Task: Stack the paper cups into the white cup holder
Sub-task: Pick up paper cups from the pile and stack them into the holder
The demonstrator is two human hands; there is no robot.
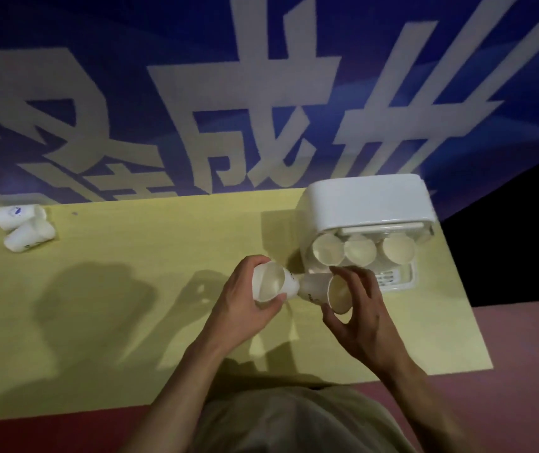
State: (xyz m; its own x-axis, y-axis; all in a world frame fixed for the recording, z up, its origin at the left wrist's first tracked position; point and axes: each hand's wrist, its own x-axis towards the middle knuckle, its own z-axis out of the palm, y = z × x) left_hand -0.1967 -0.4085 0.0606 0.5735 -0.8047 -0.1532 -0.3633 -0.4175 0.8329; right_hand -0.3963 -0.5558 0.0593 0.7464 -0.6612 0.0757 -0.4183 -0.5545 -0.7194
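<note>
Cups in both hands before the holder

Both forearms reached over the yellow table [131,305], bare to the elbow. My left hand [245,305] curled around one paper cup [269,282], thumb below the rim, its mouth turned up toward me. My right hand [359,308] pinched a second cup [323,289] by its rim, thumb under and fingers spread above; this one lay sideways, its base touching the first. Both were thin white paper, cone-shaped, smooth and pale inside. Just beyond my right hand stood the white cup holder [366,201], glossy plastic with rounded corners, and three cup stacks [359,251] showed their round mouths from it. Two loose cups [24,228] lay on their sides at the far left edge.
</note>
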